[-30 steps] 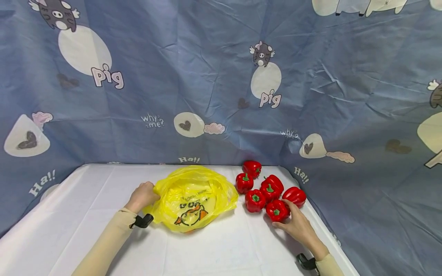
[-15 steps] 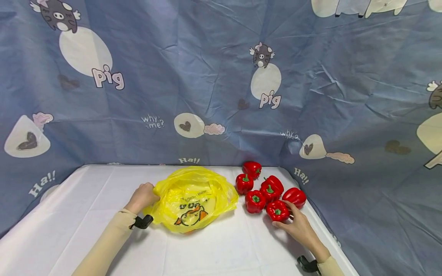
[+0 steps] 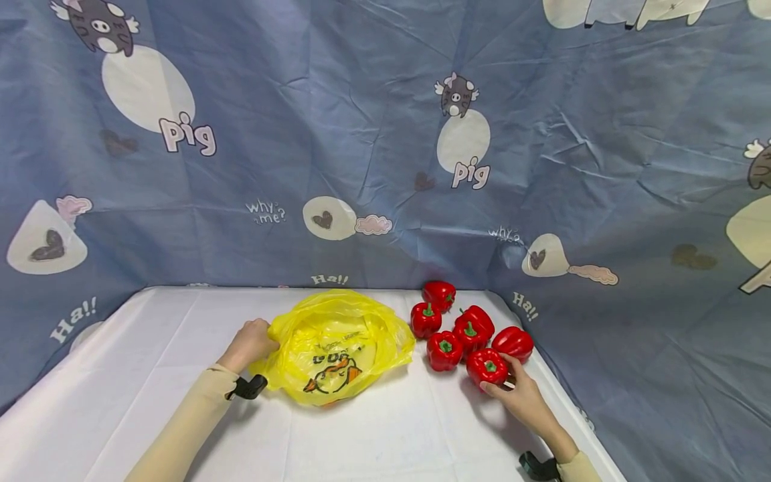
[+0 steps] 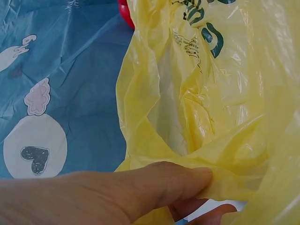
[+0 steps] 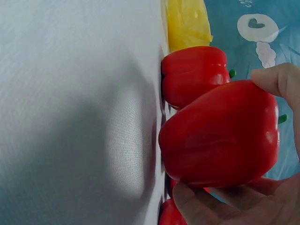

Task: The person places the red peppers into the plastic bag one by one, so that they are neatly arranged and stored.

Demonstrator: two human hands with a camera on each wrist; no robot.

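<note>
A yellow plastic bag (image 3: 337, 361) lies with its mouth spread wide on the white table. My left hand (image 3: 249, 345) pinches the bag's left rim; in the left wrist view the thumb (image 4: 183, 180) presses the film against the fingers below. On the right, my right hand (image 3: 521, 395) holds a red bell pepper (image 3: 486, 367) between thumb and fingers, its green stem facing up. The right wrist view shows this bell pepper (image 5: 222, 136) large, with fingertips under one side and the thumb at the other. Several more red bell peppers (image 3: 444, 351) cluster right behind it.
One bell pepper (image 3: 513, 344) lies on its side near the table's right edge. Another pepper (image 3: 439, 295) sits at the back, by the blue printed curtain (image 3: 373, 161). White tablecloth (image 3: 373, 435) stretches in front of the bag.
The pepper in my right hand has shifted slightly to the right and tipped a little, and the hand has moved with it. My left hand and the bag stay put.
</note>
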